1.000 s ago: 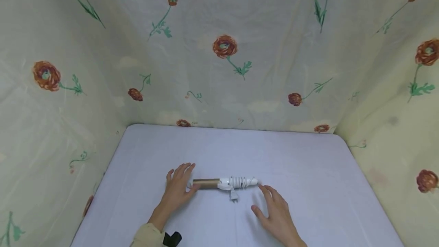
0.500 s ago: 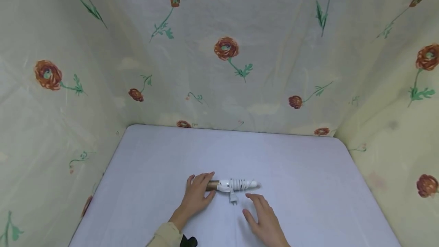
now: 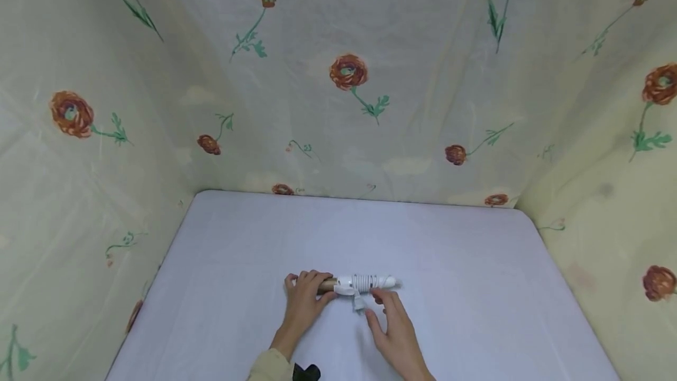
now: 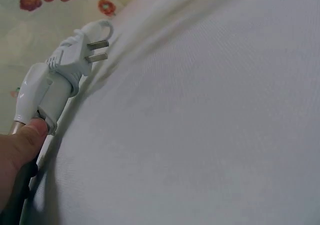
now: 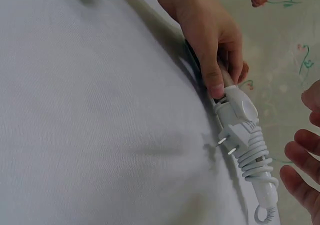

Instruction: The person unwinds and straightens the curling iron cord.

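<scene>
A curling iron (image 3: 374, 282) with a gold-brown barrel and a white handle lies crosswise on the white-covered table (image 3: 449, 251). Its white cord (image 5: 254, 155) is coiled around the handle, and the two-pin plug (image 4: 75, 57) hangs at the side facing me. My left hand (image 3: 304, 307) grips the barrel, thumb on the near side and fingers over the far side, hiding most of the barrel. Just in front of the handle, my right hand (image 3: 392, 331) hovers with loosely bent fingers and thumb apart. In the right wrist view its fingertips (image 5: 297, 185) stand beside the coiled cord, a gap between.
Flower-printed cloth (image 3: 412, 99) hangs behind the table and along both sides. The table's far edge (image 3: 338, 197) meets this cloth. A black wrist mount (image 3: 307, 373) sits at the left sleeve (image 3: 271, 366).
My left hand has slid right along the barrel and closed around it. My right hand has come leftward, nearer the plug and cord. The curling iron has stayed nearly in place.
</scene>
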{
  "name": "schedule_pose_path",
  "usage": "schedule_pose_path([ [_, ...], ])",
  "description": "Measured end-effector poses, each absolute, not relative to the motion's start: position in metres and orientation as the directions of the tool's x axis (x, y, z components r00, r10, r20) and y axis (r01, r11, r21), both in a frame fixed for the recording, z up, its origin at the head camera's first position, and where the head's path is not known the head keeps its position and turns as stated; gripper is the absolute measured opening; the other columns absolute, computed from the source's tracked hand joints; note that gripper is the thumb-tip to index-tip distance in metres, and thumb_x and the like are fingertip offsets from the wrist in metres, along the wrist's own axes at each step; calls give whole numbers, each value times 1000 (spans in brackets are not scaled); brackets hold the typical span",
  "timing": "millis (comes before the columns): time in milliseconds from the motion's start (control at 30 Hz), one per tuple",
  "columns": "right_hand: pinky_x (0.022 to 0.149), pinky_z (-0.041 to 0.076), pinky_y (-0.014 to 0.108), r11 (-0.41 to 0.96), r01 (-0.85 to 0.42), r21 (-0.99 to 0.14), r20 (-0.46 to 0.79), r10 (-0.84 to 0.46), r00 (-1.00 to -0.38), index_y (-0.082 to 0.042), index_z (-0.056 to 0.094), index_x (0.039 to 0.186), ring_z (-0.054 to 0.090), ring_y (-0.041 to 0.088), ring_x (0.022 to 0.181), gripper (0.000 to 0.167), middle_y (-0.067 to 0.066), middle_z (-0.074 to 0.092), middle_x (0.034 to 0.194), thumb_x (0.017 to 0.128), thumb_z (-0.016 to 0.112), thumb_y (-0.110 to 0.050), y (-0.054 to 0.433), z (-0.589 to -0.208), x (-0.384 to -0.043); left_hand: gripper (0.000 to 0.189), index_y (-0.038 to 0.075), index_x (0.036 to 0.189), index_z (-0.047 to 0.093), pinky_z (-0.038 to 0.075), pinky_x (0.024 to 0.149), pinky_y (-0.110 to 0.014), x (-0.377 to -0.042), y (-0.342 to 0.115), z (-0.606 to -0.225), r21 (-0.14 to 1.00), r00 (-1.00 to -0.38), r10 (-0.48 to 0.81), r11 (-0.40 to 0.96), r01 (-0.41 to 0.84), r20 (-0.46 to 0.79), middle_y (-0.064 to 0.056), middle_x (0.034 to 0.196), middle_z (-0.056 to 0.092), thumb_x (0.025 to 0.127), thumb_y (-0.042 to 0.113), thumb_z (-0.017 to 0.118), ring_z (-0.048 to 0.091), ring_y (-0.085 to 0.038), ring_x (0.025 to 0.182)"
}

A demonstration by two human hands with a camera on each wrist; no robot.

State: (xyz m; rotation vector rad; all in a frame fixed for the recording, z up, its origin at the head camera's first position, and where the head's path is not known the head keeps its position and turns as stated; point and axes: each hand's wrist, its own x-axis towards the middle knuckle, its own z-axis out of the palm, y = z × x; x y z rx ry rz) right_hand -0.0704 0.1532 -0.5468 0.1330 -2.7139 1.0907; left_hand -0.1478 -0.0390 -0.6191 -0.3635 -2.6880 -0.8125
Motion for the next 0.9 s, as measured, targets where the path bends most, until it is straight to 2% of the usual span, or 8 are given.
schedule_pose_path([
  [100, 83, 50, 33, 711, -196, -675, 279, 0, -960, -11, 54, 125, 56, 11, 105, 42, -1, 56, 116, 86, 68, -11, 148, -546, -71, 40, 26, 111, 66, 24, 94, -48, -141, -42, -614, 521, -930, 137, 796, 309, 342, 8, 99, 69, 75, 43, 75, 55, -12, 90],
  [167, 87, 50, 35, 722, -230, -653, 316, -16, -949, -12, 54, 125, 55, 13, 108, 43, -1, 54, 117, 85, 70, -11, 145, -545, -72, 40, 26, 110, 67, 24, 93, -48, -136, -43, -607, 532, -932, 127, 791, 301, 339, 8, 98, 69, 74, 41, 76, 55, -12, 89],
  [333, 90, 46, 40, 778, -370, -509, 430, -143, -892, -12, 55, 123, 53, 20, 110, 50, 5, 52, 120, 78, 76, -19, 136, -542, -79, 41, 25, 108, 68, 26, 90, -49, -131, -47, -584, 509, -920, 118, 803, 310, 375, 6, 93, 70, 71, 39, 78, 56, -14, 86],
  [433, 83, 44, 39, 807, -415, -420, 459, -206, -864, -12, 55, 122, 51, 21, 104, 56, 7, 51, 119, 74, 80, -25, 133, -541, -86, 41, 27, 109, 68, 26, 90, -49, -132, -48, -573, 488, -910, 132, 809, 328, 393, 6, 92, 70, 71, 41, 77, 56, -13, 85],
  [567, 78, 44, 33, 836, -429, -344, 468, -244, -850, -13, 57, 119, 51, 16, 95, 57, 4, 51, 112, 69, 84, -21, 132, -538, -97, 41, 27, 107, 69, 27, 91, -49, -134, -50, -562, 463, -898, 152, 815, 350, 412, 7, 91, 69, 71, 44, 76, 56, -13, 83],
  [733, 72, 50, 23, 821, -459, -338, 458, -283, -843, -11, 60, 114, 53, 8, 84, 45, 1, 54, 103, 74, 77, -8, 133, -533, -103, 41, 28, 105, 69, 25, 90, -50, -133, -53, -559, 440, -899, 155, 830, 343, 410, 8, 90, 68, 69, 45, 78, 56, -13, 82],
  [900, 69, 50, 21, 821, -443, -360, 431, -275, -860, -7, 62, 111, 54, 9, 83, 36, 2, 57, 99, 76, 69, -1, 137, -528, -109, 41, 30, 103, 71, 24, 89, -50, -131, -59, -561, 454, -913, 133, 834, 313, 385, 8, 87, 67, 65, 41, 81, 55, -14, 81],
])
